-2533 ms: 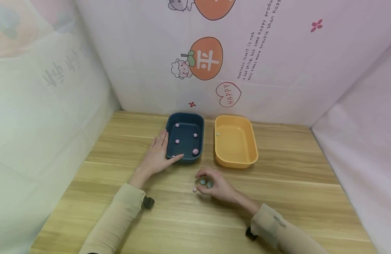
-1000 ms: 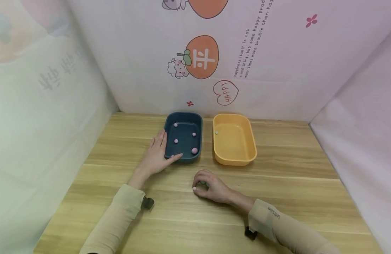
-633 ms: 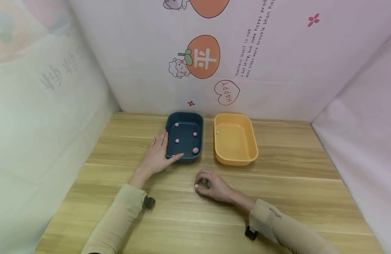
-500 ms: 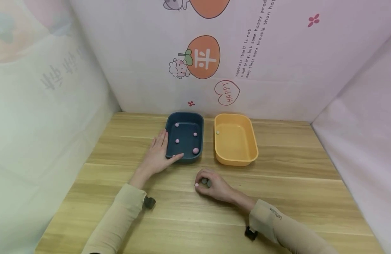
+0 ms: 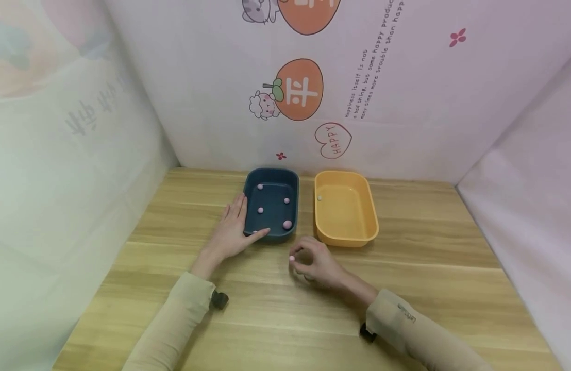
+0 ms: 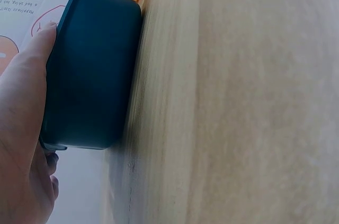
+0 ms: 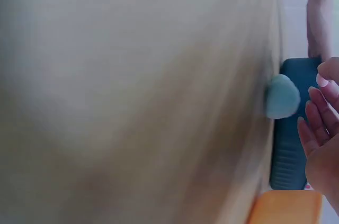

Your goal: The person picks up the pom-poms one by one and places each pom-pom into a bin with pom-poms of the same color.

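My right hand (image 5: 320,265) pinches a small pink ball (image 5: 292,258) between thumb and index finger, above the table just in front of the dark blue bin (image 5: 275,234). In the right wrist view a pale green ball (image 7: 282,97) lies on the table near that hand; the head view has it mostly covered by the hand. My left hand (image 5: 230,232) rests against the blue bin, fingers straight along its left side and thumb over the front rim. Inside the bin are several pink balls (image 5: 287,224), one partly hidden near the left thumb.
A yellow bin (image 5: 347,242) stands right of the blue one, with a pale green ball (image 5: 319,198) at its left wall. Both bins sit near the back edge of the wooden table (image 5: 276,330), close to a printed white cloth (image 5: 406,139).
My right hand has closed finger and thumb on the pink ball, lifted it off the table and moved slightly toward the bins. The left hand has kept its place on the blue bin.
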